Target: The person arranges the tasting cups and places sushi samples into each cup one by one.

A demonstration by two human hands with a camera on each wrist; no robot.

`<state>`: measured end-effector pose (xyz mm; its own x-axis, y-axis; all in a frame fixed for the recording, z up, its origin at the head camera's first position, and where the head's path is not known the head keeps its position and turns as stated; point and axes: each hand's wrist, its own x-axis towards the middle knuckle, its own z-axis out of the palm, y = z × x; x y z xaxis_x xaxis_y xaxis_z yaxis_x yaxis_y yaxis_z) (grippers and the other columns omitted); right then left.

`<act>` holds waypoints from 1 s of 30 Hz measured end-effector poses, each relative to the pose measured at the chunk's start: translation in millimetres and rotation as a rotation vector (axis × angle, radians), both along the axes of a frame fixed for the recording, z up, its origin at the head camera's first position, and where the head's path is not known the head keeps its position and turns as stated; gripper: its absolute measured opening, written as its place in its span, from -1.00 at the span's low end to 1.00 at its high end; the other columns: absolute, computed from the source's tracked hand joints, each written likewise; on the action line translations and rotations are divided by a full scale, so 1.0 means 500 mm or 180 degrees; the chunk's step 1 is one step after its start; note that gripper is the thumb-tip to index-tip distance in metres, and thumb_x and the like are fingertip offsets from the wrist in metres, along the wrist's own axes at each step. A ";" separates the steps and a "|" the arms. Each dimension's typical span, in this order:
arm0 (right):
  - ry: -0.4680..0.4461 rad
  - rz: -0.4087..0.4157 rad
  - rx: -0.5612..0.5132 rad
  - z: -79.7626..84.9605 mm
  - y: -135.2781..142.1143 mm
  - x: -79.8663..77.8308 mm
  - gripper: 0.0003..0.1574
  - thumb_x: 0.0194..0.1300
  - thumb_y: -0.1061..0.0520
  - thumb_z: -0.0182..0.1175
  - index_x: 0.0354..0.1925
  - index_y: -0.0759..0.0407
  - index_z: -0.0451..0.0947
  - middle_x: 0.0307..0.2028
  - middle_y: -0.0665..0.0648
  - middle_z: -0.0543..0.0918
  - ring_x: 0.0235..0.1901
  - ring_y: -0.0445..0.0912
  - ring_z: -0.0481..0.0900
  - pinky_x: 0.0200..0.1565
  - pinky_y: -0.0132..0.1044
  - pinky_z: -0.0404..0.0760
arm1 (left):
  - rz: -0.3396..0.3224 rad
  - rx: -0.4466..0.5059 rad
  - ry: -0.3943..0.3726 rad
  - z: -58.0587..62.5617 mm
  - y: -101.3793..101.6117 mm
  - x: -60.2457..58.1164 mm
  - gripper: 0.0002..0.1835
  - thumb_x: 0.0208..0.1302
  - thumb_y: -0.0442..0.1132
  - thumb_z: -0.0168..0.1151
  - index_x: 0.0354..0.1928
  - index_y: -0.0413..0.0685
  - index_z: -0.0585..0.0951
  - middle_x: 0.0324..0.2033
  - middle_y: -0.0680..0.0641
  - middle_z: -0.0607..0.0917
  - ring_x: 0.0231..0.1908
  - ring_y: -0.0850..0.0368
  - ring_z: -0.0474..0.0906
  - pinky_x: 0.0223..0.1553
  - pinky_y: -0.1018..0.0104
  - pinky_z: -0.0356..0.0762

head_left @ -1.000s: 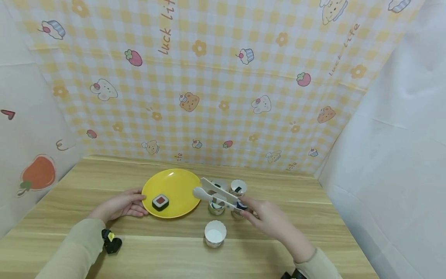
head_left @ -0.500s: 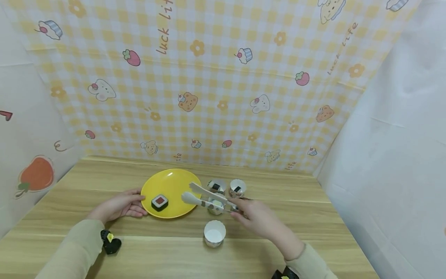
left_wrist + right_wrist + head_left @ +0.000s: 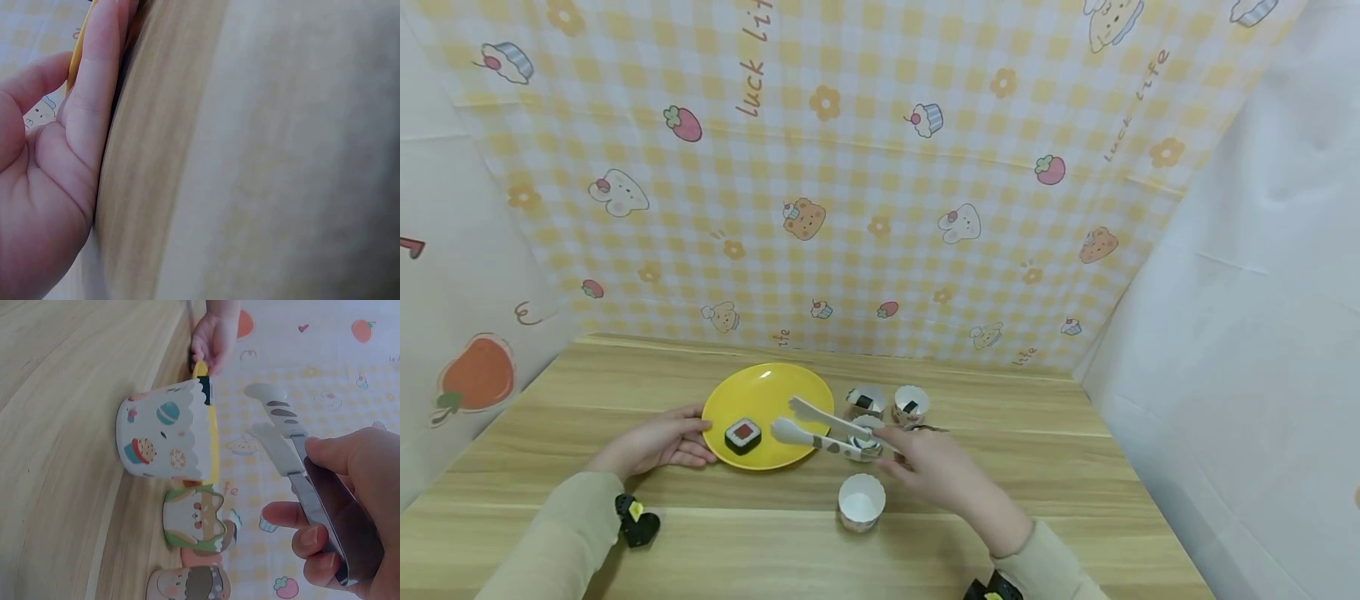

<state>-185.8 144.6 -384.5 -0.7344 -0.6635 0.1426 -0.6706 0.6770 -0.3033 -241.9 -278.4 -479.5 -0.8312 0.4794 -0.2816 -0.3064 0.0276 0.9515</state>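
Note:
My left hand (image 3: 658,442) pinches the left rim of a yellow plate (image 3: 760,396), thumb on top and fingers beneath. On the plate's left part sits a toy sushi roll (image 3: 742,436), black-sided with a white top and red centre. My right hand (image 3: 936,467) grips a pair of tongs (image 3: 831,446) by the metal handle. Their pale tips stand apart above the plate, to the right of the sushi roll, with nothing between them. In the right wrist view, thumb and fingers wrap the tongs' handle (image 3: 331,525).
Right of the plate stand paper cups. A back cup (image 3: 911,406) and its neighbour (image 3: 867,402) contain dark-and-white pieces; the tongs partly cover another cup (image 3: 867,423). A white-lined cup (image 3: 861,502) stands nearer the front. A patterned cloth (image 3: 880,250) hangs behind the wooden table (image 3: 760,533).
My right hand has moved left with the tongs, bringing their tips from the plate's right edge to above it, closer to the sushi roll. The left hand keeps its place on the rim.

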 end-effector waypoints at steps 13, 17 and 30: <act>-0.0089 -0.0076 0.0085 0.003 -0.041 0.005 -0.55 0.36 -0.04 0.17 0.13 0.13 0.52 -0.51 -0.18 0.53 -0.63 -0.39 0.38 -0.66 -0.51 0.36 | -0.0014 0.0021 0.0004 0.000 -0.001 0.001 -0.33 0.52 -0.28 -0.18 0.37 -0.52 -0.26 -0.27 -0.23 0.67 -0.27 -0.05 0.68 -0.15 0.12 0.66; -0.0024 -0.0043 0.0155 0.006 -0.055 0.007 -0.52 0.37 -0.04 0.17 0.15 0.14 0.51 -0.48 -0.13 0.62 -0.60 -0.40 0.43 -0.63 -0.54 0.39 | -0.0024 0.0027 0.0010 -0.002 -0.002 0.000 -0.32 0.51 -0.28 -0.18 0.37 -0.52 -0.28 -0.27 -0.24 0.67 -0.27 -0.05 0.68 -0.14 0.12 0.65; 0.0199 -0.0206 0.0425 0.008 -0.096 0.007 -0.52 0.36 -0.07 0.16 0.14 0.15 0.53 -0.65 -0.20 0.46 -0.71 -0.34 0.30 -0.74 -0.49 0.29 | -0.0065 0.0089 0.0021 -0.003 -0.001 0.000 -0.31 0.51 -0.28 -0.18 0.36 -0.54 -0.28 -0.28 -0.24 0.67 -0.27 -0.05 0.68 -0.14 0.11 0.65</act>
